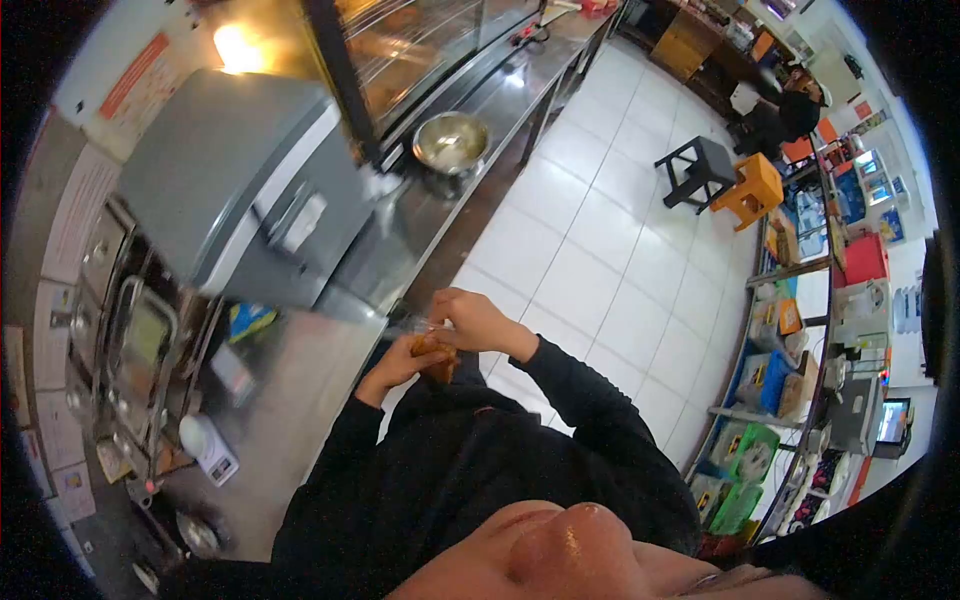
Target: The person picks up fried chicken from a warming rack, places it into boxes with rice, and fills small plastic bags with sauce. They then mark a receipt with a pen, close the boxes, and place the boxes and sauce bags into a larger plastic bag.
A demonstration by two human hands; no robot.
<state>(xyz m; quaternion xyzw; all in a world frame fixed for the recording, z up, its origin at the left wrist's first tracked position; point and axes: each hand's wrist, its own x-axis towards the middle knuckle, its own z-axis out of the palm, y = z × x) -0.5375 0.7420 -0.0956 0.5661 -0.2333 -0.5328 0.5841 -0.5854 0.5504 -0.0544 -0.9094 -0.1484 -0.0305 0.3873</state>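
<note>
In front of my body, near the edge of the steel counter [315, 400], my two hands are close together at a small clear plastic bag with orange-brown contents [437, 362]. My left hand [393, 364] is closed around the side of the bag. My right hand [478, 318] pinches at its upper part with bent fingers. The contents are too small to name, and the fingers partly cover them.
A grey lidded box [235, 180] and a steel bowl [451, 143] stand on the counter, beside a glass display case [420, 60]. A white kitchen scale [210, 452] lies left. Stools [697, 172] stand on the tiled floor; a person [790, 112] sits beyond.
</note>
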